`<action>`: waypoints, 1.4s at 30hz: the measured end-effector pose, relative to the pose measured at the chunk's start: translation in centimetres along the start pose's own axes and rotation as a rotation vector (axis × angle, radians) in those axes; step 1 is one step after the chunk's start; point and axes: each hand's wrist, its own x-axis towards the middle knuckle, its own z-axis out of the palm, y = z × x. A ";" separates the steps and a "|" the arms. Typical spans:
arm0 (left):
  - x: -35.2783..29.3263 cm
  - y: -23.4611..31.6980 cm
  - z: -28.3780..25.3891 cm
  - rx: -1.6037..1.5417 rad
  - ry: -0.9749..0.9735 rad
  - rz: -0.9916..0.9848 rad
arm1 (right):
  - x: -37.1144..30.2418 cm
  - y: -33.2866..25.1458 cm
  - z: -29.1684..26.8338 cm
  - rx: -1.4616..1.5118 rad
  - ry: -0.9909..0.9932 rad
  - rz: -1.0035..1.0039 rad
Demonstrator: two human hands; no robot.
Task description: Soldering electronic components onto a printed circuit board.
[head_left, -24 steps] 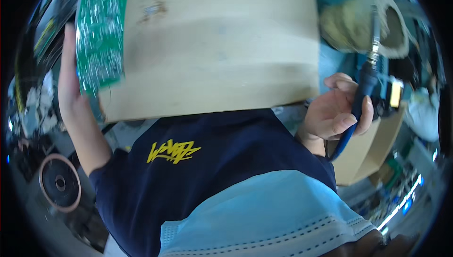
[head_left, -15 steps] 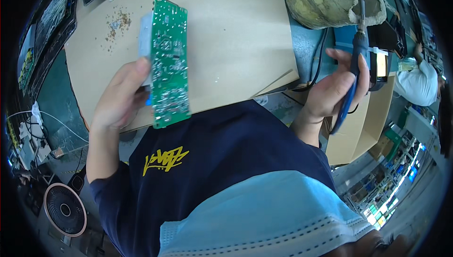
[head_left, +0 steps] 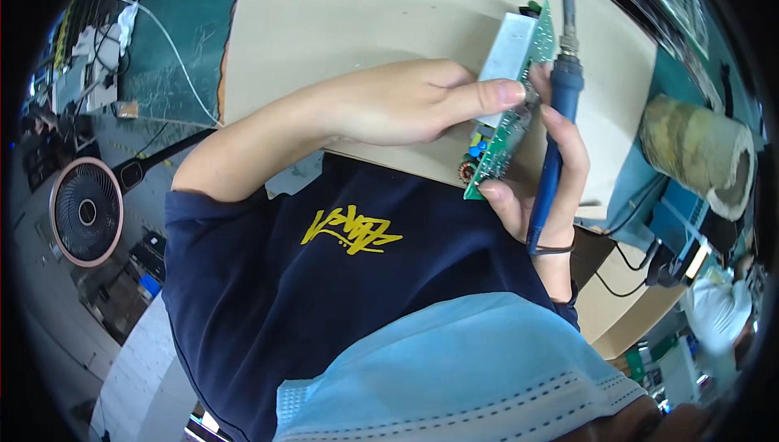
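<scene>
A: Where are the hands?

B: The left hand [head_left: 406,105] grips the circuit board [head_left: 507,117] edge-on, fingertips pinching it. The right hand [head_left: 540,190] is wrapped around the blue soldering iron [head_left: 560,117] and steadies the board's lower end with the thumb.

A: How do they lie?

B: The board runs from seven to one o'clock over the tan work board [head_left: 341,28]; the iron lies just beside it at three o'clock, nearly parallel, tip toward twelve.

A: Its look?

B: Green, with a silvery block and small coils.
</scene>
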 end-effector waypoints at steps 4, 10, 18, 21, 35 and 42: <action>-0.4 -1.5 -0.2 0.070 0.056 0.215 | -0.5 -0.4 1.3 0.093 -0.055 0.094; -1.0 -2.1 -1.7 0.316 0.105 0.172 | 0.2 -1.0 1.6 -0.058 -0.171 0.106; -0.8 -2.1 -7.1 0.877 0.520 0.645 | 1.1 -1.2 2.2 -0.198 -0.177 0.137; -0.3 -2.3 -11.9 0.874 0.641 0.750 | 2.2 -1.3 1.6 -0.218 -0.010 0.166; 0.1 -4.0 -18.8 0.364 0.307 0.683 | 7.4 -0.4 4.1 0.171 -0.046 0.123; -0.5 -3.3 -18.6 0.299 0.200 0.631 | 7.2 -0.5 3.1 0.053 -0.221 0.133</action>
